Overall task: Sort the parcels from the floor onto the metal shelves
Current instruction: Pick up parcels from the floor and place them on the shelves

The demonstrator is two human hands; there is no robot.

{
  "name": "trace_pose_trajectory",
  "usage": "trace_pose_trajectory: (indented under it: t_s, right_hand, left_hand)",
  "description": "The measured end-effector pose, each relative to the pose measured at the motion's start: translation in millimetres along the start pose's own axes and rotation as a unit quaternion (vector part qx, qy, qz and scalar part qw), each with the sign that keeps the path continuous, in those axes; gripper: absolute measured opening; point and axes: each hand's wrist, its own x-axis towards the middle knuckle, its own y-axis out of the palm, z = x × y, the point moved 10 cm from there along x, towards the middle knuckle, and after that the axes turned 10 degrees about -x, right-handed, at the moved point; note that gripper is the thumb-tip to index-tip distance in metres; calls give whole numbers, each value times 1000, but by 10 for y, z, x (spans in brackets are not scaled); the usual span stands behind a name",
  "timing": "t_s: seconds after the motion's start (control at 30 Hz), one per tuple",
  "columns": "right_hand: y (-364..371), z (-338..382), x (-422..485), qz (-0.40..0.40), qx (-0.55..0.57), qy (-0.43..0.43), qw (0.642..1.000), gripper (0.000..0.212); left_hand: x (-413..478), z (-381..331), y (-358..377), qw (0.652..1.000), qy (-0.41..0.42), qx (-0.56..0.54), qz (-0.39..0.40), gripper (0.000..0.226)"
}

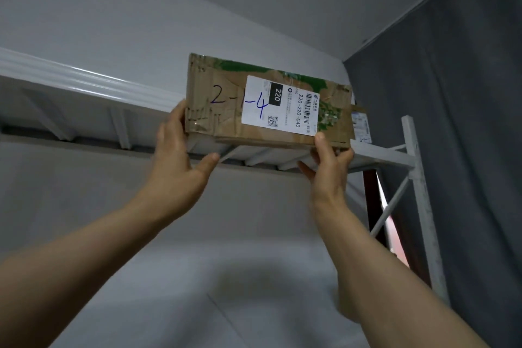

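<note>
A brown cardboard parcel [223, 110] with a white shipping label and "2-1-4" written in blue ink sits at the front edge of the top white metal shelf [84, 85], above my head. My left hand [180, 161] grips its left end, fingers up the side and thumb under the bottom edge. My right hand [329, 167] holds the lower right corner, thumb on the front face and fingers beneath. Both arms are stretched upward.
Another parcel [360, 121] with a white label stands just behind the first on the right. The shelf's white upright post [415, 167] and diagonal brace are at the right, next to a dark grey curtain [466, 121]. A grey wall lies behind.
</note>
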Motion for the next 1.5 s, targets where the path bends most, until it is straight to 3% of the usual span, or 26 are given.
trace_pose_trajectory:
  t_s: [0.1,0.27,0.43,0.57,0.67,0.8,1.0,1.2,1.37,1.5]
  right_hand:
    - [-156,-52,654,3,-17,-24,1000,55]
    - [-254,-255,1690,8,-102,-57,993,75]
    - [-257,-490,2415,46,-175,-104,978,64]
    - [-430,-864,2798,21,-302,-67,951,55]
    - [-619,-1036,2910,-32,-379,-56,923,49]
    - [-737,-1055,2961,-79,-346,-106,929,38]
    - [-826,-1076,3043,-85,-366,-136,917,11]
    - [-789,-1097,3015,-59,-409,-138,900,30]
    - [-763,-1011,2896,-65,-401,-143,903,9]
    - [-648,-950,2781,-50,-412,-153,897,8]
  left_hand:
    - [380,74,453,997,54,60,17,95]
    - [1035,372,1051,982,75,171,-1,98]
    - [1546,707,1464,957,71,278,-36,89]
    - [1795,908,1792,923,41,381,-26,67]
    - [1925,981,1990,909,11,414,-42,62]
    - [2027,1034,2131,887,-25,455,-72,53]
    - [1966,1012,2264,850,26,520,-83,55]
    - [1907,962,2266,871,75,480,-80,50]
    - [1948,1007,2297,874,38,485,-26,46]
    - [1994,1055,2308,864,-15,503,16,49]
